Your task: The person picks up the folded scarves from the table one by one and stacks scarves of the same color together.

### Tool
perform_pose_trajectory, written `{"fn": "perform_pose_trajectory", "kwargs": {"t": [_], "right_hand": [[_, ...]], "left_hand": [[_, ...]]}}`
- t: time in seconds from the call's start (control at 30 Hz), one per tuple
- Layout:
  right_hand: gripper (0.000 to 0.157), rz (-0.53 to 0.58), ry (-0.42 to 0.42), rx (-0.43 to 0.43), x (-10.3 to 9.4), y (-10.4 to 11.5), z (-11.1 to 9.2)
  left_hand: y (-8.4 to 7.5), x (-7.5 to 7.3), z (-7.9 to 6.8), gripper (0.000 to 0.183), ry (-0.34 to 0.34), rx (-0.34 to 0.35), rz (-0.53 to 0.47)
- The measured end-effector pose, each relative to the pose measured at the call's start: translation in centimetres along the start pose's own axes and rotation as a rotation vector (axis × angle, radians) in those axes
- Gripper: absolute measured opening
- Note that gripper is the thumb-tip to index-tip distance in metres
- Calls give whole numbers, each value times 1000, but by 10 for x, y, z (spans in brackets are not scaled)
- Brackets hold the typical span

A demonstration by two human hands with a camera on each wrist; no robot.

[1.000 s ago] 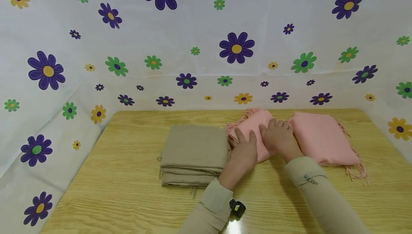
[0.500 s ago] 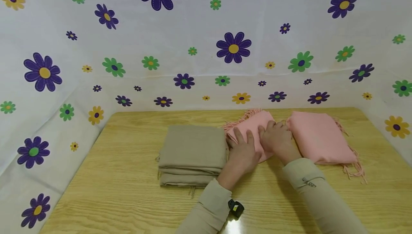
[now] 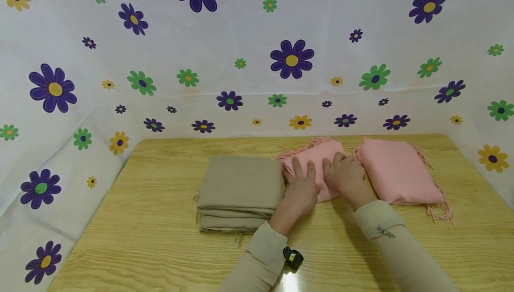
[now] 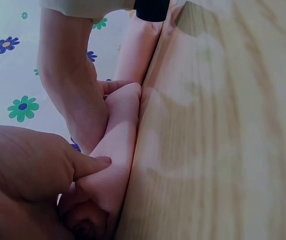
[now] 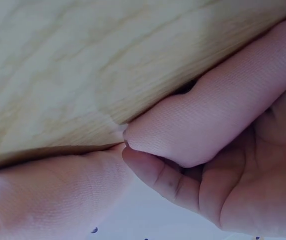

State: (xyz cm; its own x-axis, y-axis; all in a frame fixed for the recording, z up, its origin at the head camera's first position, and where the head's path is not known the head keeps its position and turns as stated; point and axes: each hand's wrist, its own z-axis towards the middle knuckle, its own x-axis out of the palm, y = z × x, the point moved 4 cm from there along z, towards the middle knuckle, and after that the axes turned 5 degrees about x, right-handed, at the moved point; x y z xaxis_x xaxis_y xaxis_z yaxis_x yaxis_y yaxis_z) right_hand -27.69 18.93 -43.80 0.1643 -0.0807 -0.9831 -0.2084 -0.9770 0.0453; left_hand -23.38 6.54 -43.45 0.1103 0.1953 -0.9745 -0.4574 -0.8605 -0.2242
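Observation:
Between two other bundles lies a folded pink scarf [image 3: 313, 160], its fringe at the far left edge. My left hand [image 3: 300, 191] holds its left end, two fingers stretched over the top. In the left wrist view the thumb [image 4: 90, 164] of that hand presses into the scarf's near side. At the right end my right hand [image 3: 347, 177] grips the same scarf, fingers bent over its edge. In the right wrist view a finger curls up against the end of the scarf [image 5: 183, 120].
A second folded pink scarf [image 3: 397, 171] with fringe lies close to the right hand. Left of the hands is a stack of folded beige cloths [image 3: 241, 182]. Everything rests on a wooden table [image 3: 160, 243], backed by a flowered white sheet [image 3: 241, 28].
Both hands have shifted the held pink scarf slightly right, narrowing the gap to the second pink scarf. The beige stack stays in place; the head view has swung a little.

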Motion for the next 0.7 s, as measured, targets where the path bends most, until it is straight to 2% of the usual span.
{"fn": "perform_pose_trajectory", "kwargs": {"t": [0.3,0.6,0.7], "right_hand": [[66,-4,-6,5,1,-2,-1],[65,16,-15,4,2,-3,-2],[64,19,-24,-6,1,-4,-3]], "left_hand": [[0,-1,0,68,28,-48,-108],[1,2,3,65,50,-26,-18],[2,1,1,66,57,-1,-32]]}}
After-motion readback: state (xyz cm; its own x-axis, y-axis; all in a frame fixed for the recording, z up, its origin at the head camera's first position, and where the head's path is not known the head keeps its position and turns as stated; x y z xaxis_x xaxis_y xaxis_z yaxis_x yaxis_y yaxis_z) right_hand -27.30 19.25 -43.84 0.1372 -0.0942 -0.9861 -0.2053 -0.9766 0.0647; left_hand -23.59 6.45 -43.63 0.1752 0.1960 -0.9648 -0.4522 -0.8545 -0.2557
